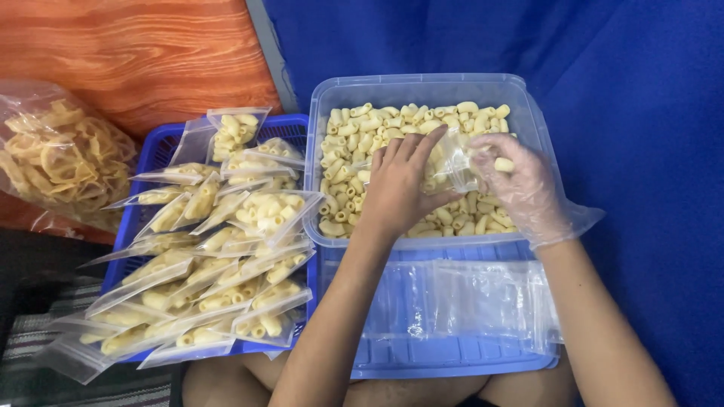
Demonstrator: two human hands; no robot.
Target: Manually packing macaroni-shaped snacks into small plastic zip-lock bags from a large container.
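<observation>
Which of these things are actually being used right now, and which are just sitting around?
In use:
- left hand, bare, holding a small clear bag open
- right hand, in a clear glove, pinching a snack piece
- clear tub of tube snacks
- empty bags on the blue lid
- filled bags in the blue basket

Lying about:
- big bag of ring crackers
- striped mat

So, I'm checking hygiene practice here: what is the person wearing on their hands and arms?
The right hand wears a thin, clear disposable plastic glove, loose and crinkled, flaring open at the wrist. The left hand is bare, with no glove. Both forearms are uncovered: no sleeves, watch or bands show.
</observation>
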